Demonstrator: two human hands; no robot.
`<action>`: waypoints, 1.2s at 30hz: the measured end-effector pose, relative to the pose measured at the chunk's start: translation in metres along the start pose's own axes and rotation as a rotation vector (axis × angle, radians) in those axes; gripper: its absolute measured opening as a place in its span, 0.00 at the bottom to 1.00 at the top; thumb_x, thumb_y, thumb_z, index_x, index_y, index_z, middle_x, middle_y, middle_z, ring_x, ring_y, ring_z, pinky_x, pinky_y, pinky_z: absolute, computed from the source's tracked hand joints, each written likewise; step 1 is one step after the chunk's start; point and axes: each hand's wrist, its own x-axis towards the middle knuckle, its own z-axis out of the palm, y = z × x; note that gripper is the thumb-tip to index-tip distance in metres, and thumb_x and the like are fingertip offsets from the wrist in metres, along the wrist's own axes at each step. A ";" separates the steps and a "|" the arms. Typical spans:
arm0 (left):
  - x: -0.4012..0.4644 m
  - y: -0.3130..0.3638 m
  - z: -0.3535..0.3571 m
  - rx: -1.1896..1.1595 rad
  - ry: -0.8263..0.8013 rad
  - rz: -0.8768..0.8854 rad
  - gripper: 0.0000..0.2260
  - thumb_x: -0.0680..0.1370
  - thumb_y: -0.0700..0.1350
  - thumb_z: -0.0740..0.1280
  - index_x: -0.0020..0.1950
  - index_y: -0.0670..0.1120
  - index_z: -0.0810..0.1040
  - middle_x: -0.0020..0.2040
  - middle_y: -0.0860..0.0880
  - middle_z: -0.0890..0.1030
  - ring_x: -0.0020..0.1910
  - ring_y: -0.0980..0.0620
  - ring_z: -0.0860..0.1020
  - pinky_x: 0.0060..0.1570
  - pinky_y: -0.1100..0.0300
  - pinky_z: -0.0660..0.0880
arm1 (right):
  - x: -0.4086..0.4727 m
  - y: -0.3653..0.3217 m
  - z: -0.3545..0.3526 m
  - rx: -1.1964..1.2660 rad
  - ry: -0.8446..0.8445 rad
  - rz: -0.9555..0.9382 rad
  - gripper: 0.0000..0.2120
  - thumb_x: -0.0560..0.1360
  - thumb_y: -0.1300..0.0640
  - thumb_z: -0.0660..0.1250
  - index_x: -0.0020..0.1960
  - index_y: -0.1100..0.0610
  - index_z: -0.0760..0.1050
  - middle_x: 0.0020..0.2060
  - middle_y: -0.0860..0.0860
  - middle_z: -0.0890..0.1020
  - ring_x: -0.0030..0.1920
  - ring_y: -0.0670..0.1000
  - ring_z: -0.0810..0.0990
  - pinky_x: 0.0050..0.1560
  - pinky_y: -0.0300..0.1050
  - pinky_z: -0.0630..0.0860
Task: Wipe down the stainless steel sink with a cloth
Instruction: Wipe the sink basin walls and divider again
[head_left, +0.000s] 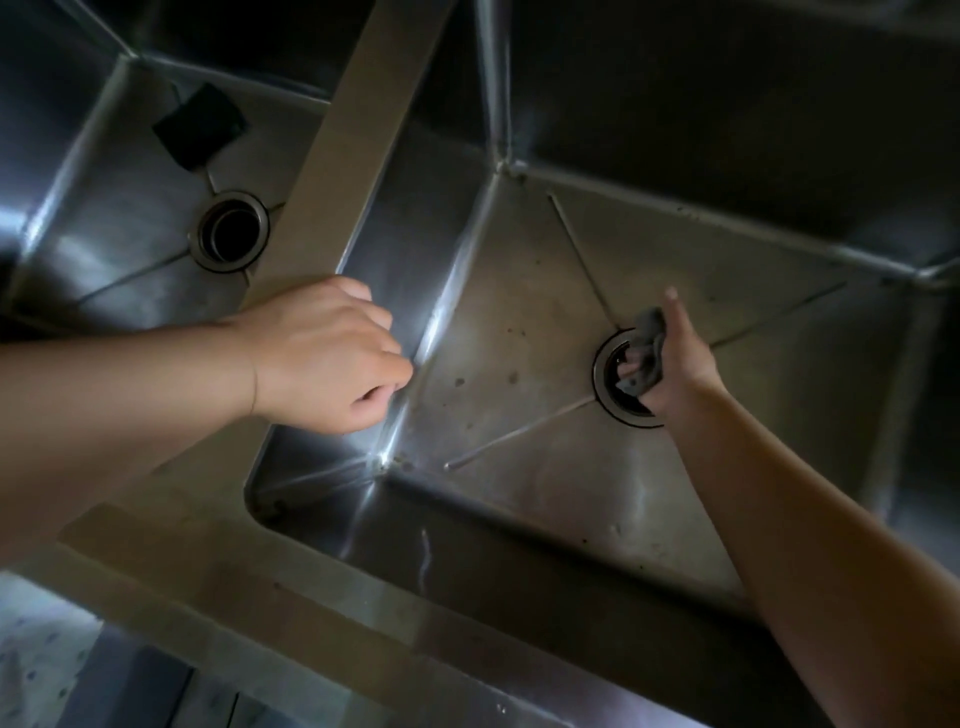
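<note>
Cloth at the right basin's drain

Cloth (647, 353), small, grey and bunched, sat in my right hand (675, 364), whose fingers were curled round it with the thumb sticking straight up toward twelve o'clock. I had that hand over the right drain (605, 387) of the stainless steel sink (519, 322), the cloth hanging partly into the drain opening; whether it touched the metal I could not tell. My left hand (322, 353) hung at about nine o'clock from the drain, over the basin's left wall beside the divider (353, 156), its fingers curled under and holding nothing. Dark specks dotted the basin floor between my hands. In the left basin, toward ten o'clock, I saw a second drain (231, 231) and, beyond it, a dark square pad (200, 124) lying on the basin floor.
</note>
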 end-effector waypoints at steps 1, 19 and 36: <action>0.000 0.000 0.000 -0.002 0.000 -0.001 0.12 0.66 0.45 0.55 0.23 0.47 0.70 0.20 0.50 0.72 0.24 0.47 0.71 0.34 0.61 0.69 | 0.001 0.000 -0.005 0.053 0.004 0.029 0.17 0.75 0.44 0.64 0.35 0.55 0.67 0.25 0.52 0.71 0.18 0.47 0.69 0.21 0.32 0.65; 0.002 -0.001 -0.004 -0.024 -0.030 -0.008 0.12 0.66 0.46 0.55 0.23 0.47 0.71 0.21 0.50 0.72 0.24 0.48 0.72 0.33 0.61 0.68 | 0.009 0.006 -0.008 -0.187 0.201 -0.013 0.18 0.76 0.54 0.61 0.30 0.54 0.62 0.16 0.49 0.64 0.13 0.46 0.59 0.17 0.29 0.56; 0.000 -0.003 -0.001 -0.027 -0.024 -0.019 0.13 0.67 0.46 0.54 0.25 0.46 0.72 0.22 0.50 0.73 0.26 0.47 0.72 0.35 0.61 0.68 | -0.031 0.105 -0.058 -2.223 -0.700 -1.301 0.21 0.69 0.44 0.64 0.61 0.47 0.77 0.60 0.51 0.80 0.60 0.55 0.79 0.55 0.54 0.76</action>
